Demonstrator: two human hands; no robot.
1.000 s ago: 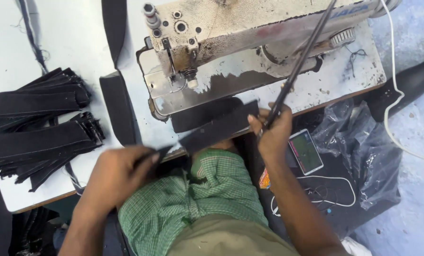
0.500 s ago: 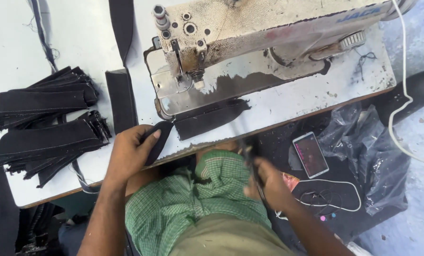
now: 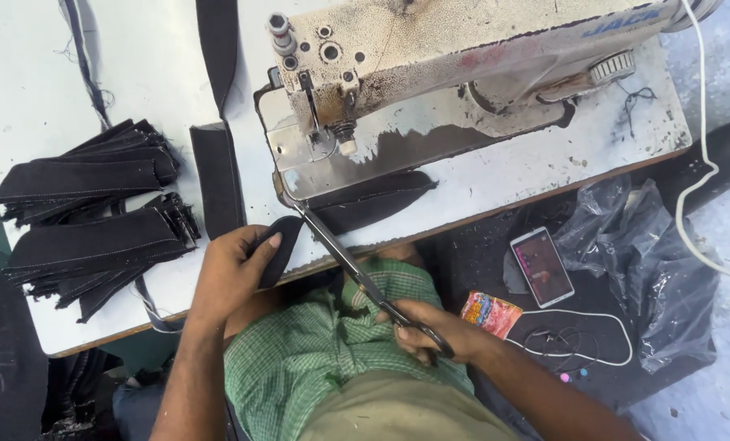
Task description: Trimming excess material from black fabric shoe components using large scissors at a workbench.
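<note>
In the middle of the frame, the left hand (image 3: 232,273) grips a black fabric piece (image 3: 279,247) at the table edge (image 3: 495,204). The right hand (image 3: 430,331) is closed around scissors (image 3: 357,269), whose tips touch the fabric.

A left hand (image 3: 232,273) pinches a curved black fabric piece (image 3: 279,249) between thumb and fingers. A right hand (image 3: 434,331) grips long scissors (image 3: 357,269), whose blades reach just beside the left thumb, below a worn sewing machine (image 3: 430,73).
</note>
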